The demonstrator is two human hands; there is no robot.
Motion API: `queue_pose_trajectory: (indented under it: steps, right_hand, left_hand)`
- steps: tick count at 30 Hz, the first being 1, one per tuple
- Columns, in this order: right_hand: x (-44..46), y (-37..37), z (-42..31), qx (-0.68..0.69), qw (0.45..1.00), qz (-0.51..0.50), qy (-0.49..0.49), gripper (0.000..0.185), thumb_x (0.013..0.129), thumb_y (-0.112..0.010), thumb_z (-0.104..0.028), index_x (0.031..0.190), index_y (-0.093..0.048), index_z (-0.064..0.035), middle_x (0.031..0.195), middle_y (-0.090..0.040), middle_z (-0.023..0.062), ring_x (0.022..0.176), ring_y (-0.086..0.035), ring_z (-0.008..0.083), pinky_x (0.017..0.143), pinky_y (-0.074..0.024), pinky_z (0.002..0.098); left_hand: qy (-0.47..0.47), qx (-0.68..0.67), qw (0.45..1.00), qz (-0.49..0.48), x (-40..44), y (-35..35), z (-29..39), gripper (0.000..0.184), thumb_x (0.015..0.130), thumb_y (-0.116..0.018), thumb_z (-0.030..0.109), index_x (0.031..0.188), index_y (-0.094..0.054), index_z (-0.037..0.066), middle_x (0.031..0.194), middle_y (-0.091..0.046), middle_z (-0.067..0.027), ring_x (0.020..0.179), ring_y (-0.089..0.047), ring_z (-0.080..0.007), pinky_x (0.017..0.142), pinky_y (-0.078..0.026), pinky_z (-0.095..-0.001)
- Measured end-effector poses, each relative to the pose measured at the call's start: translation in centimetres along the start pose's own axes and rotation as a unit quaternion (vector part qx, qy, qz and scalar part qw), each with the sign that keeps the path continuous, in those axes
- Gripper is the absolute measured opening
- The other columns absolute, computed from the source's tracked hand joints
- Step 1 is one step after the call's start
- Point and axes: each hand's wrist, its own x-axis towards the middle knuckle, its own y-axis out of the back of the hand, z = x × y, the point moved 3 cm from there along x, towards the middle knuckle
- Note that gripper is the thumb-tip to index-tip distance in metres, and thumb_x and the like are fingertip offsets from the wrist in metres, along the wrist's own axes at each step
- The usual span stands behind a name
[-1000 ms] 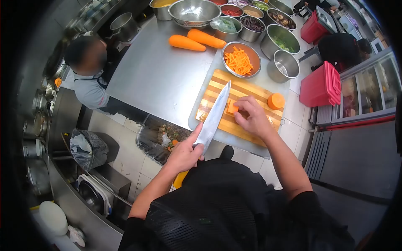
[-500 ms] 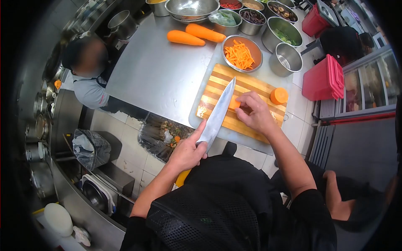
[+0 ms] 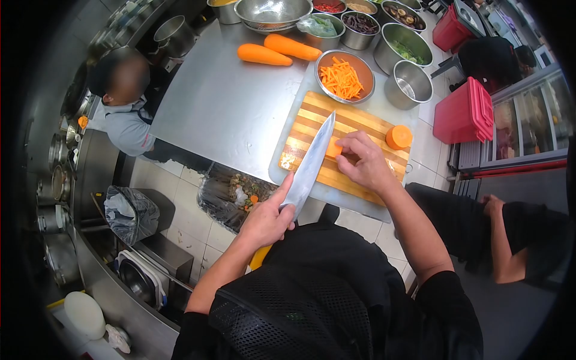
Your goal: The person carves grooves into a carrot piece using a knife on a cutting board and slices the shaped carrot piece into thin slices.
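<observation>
My left hand (image 3: 268,221) is closed around the handle of a large chef's knife (image 3: 309,161). The blade points away from me, slanting over the striped wooden cutting board (image 3: 354,125). Close to the blade's right side, the fingertips of my right hand (image 3: 366,163) pinch a small orange carrot piece (image 3: 334,148) on the board. My fingers partly cover that piece. A thick carrot chunk (image 3: 398,137) stands on the board's right part, cut face up. Just beyond the board, carrot strips (image 3: 340,80) lie in a metal bowl (image 3: 368,73).
Two whole carrots (image 3: 264,54) lie on the steel table (image 3: 210,108). Several metal containers line its far side, with an upright pot (image 3: 409,85) near the board. A lined waste bin (image 3: 216,198) sits below the front edge. One person (image 3: 129,129) is at left, another (image 3: 510,240) at right.
The person at right has shifted, with an arm and dark clothing now higher in view. My hands, the knife and the carrot piece stay almost still.
</observation>
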Motion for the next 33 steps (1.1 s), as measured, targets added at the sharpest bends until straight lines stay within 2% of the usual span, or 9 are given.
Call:
queue_pose_trajectory:
  steps: [6,12,21,24,27,33]
  right_hand:
    - [-0.1,0.0,0.2,-0.013,1.000,-0.003,0.016,0.025,0.089,-0.077,-0.002,0.113,-0.072,-0.0010,0.116,-0.065,0.0129,0.093,-0.074,0.0213,0.083,-0.0637,0.0297]
    - [-0.1,0.2,-0.4,-0.027,1.000,-0.001,0.007,0.024,0.088,-0.076,-0.005,0.112,-0.074,-0.0020,0.111,-0.068,0.0122,0.093,-0.074,0.0263,0.083,-0.0622,0.0347]
    - [-0.2,0.2,-0.1,-0.077,0.997,0.001,0.031,0.025,0.088,-0.078,-0.010,0.112,-0.078,-0.0050,0.110,-0.069,0.0108,0.097,-0.072,0.0289,0.087,-0.0605,0.0382]
    - [-0.2,0.1,0.0,-0.065,0.998,0.003,0.024,0.025,0.088,-0.078,-0.010,0.112,-0.078,-0.0053,0.110,-0.069,0.0107,0.097,-0.072,0.0287,0.086,-0.0605,0.0381]
    - [-0.3,0.1,0.1,-0.086,0.995,-0.008,0.039,0.028,0.089,-0.079,-0.007,0.118,-0.078,-0.0062,0.112,-0.067,0.0100,0.099,-0.071,0.0251,0.082,-0.0611,0.0343]
    - [-0.3,0.1,-0.1,-0.071,0.997,-0.011,0.029,0.029,0.089,-0.080,-0.006,0.118,-0.078,-0.0053,0.112,-0.067,0.0104,0.097,-0.072,0.0247,0.083,-0.0606,0.0345]
  left_hand:
    - [0.001,0.011,1.000,-0.001,0.3,-0.1,0.0,0.075,0.101,-0.051,0.023,0.170,-0.023,0.021,0.075,-0.073,-0.0087,0.054,-0.065,-0.0174,0.067,-0.059,-0.0346]
    - [0.009,-0.011,1.000,-0.005,0.7,-0.2,0.0,0.073,0.102,-0.051,0.023,0.170,-0.024,0.024,0.075,-0.073,-0.0085,0.052,-0.064,-0.0160,0.064,-0.059,-0.0336]
    - [0.002,-0.007,1.000,-0.002,0.7,0.0,0.0,0.071,0.103,-0.051,0.023,0.169,-0.026,0.026,0.075,-0.072,-0.0077,0.053,-0.063,-0.0153,0.062,-0.058,-0.0336]
    - [0.003,0.010,1.000,0.002,0.5,0.0,-1.0,0.071,0.103,-0.051,0.023,0.169,-0.026,0.026,0.076,-0.073,-0.0075,0.053,-0.064,-0.0155,0.063,-0.058,-0.0340]
    - [-0.008,0.007,1.000,0.002,1.0,-0.2,-1.1,0.071,0.103,-0.052,0.024,0.169,-0.026,0.026,0.075,-0.073,-0.0074,0.053,-0.064,-0.0154,0.063,-0.059,-0.0338]
    - [-0.007,-0.007,1.000,-0.007,1.4,-0.2,-0.6,0.072,0.103,-0.054,0.022,0.169,-0.026,0.025,0.076,-0.073,-0.0079,0.054,-0.064,-0.0146,0.061,-0.059,-0.0327]
